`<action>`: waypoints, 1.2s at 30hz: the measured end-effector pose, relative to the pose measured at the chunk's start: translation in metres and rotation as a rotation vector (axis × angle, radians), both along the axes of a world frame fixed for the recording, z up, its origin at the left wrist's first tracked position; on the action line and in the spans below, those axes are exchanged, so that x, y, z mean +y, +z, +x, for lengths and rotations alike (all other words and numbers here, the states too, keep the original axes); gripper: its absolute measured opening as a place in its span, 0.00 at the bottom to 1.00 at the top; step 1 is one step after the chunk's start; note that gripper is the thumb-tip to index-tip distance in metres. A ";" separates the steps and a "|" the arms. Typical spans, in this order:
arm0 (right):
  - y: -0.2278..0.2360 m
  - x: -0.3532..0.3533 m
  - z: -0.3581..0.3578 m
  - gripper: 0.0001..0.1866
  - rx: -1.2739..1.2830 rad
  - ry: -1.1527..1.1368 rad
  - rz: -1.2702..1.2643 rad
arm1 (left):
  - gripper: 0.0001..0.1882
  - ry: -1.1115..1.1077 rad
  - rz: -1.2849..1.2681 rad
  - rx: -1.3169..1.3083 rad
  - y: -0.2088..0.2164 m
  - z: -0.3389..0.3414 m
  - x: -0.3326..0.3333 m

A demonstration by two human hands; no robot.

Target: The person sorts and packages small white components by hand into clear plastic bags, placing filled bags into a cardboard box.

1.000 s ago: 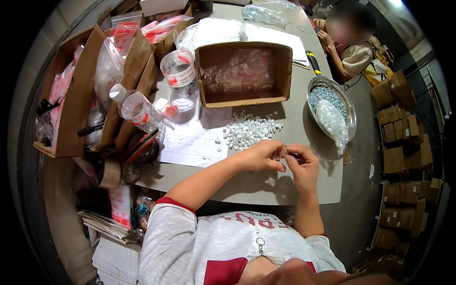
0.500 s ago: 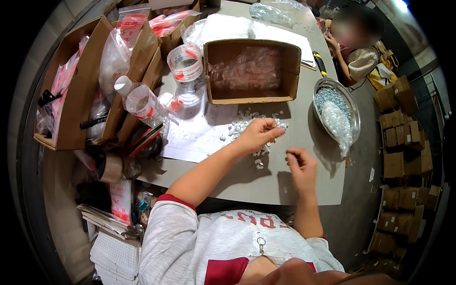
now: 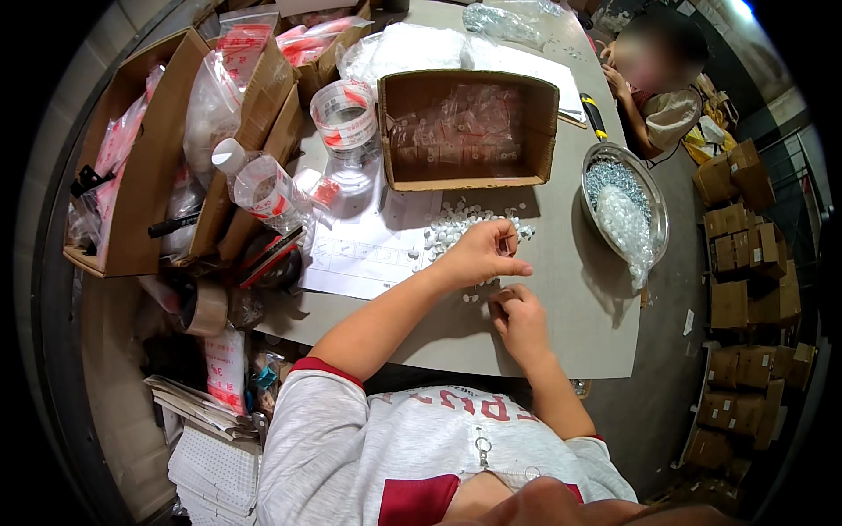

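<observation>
Small white plastic pieces (image 3: 452, 230), round like caps, lie in a loose heap on the table in front of the box. My left hand (image 3: 478, 254) hovers over the near side of this heap, its thumb stretched away from the bent fingers; no object shows in the gap. Just below it, my right hand (image 3: 524, 323) points its closed fingertips at a few stray pieces on the tabletop. Whatever those fingertips pinch is too small or hidden to make out. Behind the heap, an open cardboard box (image 3: 469, 185) contains small clear plastic bags (image 3: 465, 131).
A metal bowl (image 3: 664, 237) of screws with a clear bag of white pieces stands at the right. Left are printed paper (image 3: 351, 270), tape rolls (image 3: 342, 114), a plastic bottle (image 3: 263, 188) and cardboard bins (image 3: 145, 167). Another person (image 3: 658, 105) sits at the far right.
My right hand has moved left and down, towards the stray white pieces. My left hand's thumb has dropped away from its fingers.
</observation>
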State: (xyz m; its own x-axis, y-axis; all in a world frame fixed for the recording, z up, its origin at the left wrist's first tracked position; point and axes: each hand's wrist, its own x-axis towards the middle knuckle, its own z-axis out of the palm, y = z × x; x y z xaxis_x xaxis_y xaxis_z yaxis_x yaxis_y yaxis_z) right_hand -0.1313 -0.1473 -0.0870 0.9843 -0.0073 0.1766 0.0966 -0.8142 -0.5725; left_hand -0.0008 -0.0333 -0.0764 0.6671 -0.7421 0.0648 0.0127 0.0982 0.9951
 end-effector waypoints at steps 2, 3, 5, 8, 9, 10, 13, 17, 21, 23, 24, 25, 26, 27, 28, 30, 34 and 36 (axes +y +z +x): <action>0.002 -0.008 0.000 0.09 0.054 -0.055 0.037 | 0.15 0.012 0.030 -0.105 -0.004 -0.001 -0.001; 0.003 -0.012 0.000 0.08 0.080 -0.083 0.056 | 0.15 0.024 0.044 -0.146 -0.007 -0.003 -0.003; 0.003 -0.024 0.000 0.07 0.059 -0.148 0.174 | 0.15 0.006 0.091 -0.192 -0.007 -0.006 -0.004; 0.011 -0.035 0.001 0.05 0.052 -0.271 0.431 | 0.14 -0.092 0.193 -0.228 -0.001 -0.010 -0.004; 0.012 -0.040 0.000 0.04 0.033 -0.291 0.539 | 0.14 -0.130 0.227 -0.252 0.000 -0.011 -0.005; 0.014 -0.042 0.000 0.04 0.012 -0.310 0.648 | 0.13 -0.167 0.262 -0.276 0.001 -0.012 -0.006; 0.030 -0.037 0.008 0.06 -0.009 -0.279 0.554 | 0.13 -0.139 0.299 -0.251 0.002 -0.015 -0.005; 0.024 -0.034 0.018 0.08 0.046 -0.136 0.325 | 0.12 -0.038 0.255 -0.180 0.003 -0.008 -0.001; 0.010 -0.026 0.020 0.09 0.016 -0.056 0.064 | 0.11 0.000 0.244 -0.118 0.003 -0.002 0.000; 0.006 -0.025 0.019 0.08 0.005 -0.089 0.083 | 0.11 -0.008 0.244 -0.115 0.005 -0.003 0.001; 0.005 -0.025 0.018 0.08 0.000 -0.105 0.092 | 0.11 -0.013 0.243 -0.114 0.006 -0.003 0.001; 0.006 -0.027 0.018 0.07 0.027 -0.134 0.131 | 0.11 -0.034 0.253 -0.111 0.006 -0.004 0.000; 0.007 -0.029 0.018 0.07 0.053 -0.162 0.169 | 0.11 -0.055 0.263 -0.108 0.006 -0.005 0.000; 0.009 -0.032 0.018 0.07 0.078 -0.191 0.208 | 0.11 -0.076 0.273 -0.106 0.006 -0.006 -0.001; 0.012 -0.034 0.018 0.07 0.069 -0.218 0.311 | 0.11 -0.099 0.265 -0.121 0.005 -0.008 -0.002; 0.023 -0.037 0.016 0.07 0.050 -0.268 0.519 | 0.11 -0.142 0.248 -0.148 0.004 -0.012 -0.003; 0.042 -0.026 0.012 0.08 -0.043 -0.123 0.884 | 0.08 -0.256 0.226 -0.082 -0.008 -0.018 -0.008; 0.043 -0.028 0.011 0.07 -0.007 -0.053 0.824 | 0.09 -0.265 0.116 -0.005 -0.009 -0.022 -0.011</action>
State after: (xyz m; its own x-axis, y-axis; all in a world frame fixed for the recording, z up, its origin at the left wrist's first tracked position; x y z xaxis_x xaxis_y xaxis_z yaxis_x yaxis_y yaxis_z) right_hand -0.1207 -0.1752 -0.0439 0.9777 -0.1841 0.1006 0.0758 -0.1372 -0.9876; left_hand -0.0230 -0.0439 -0.0855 0.4491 -0.8931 -0.0275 0.0178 -0.0219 0.9996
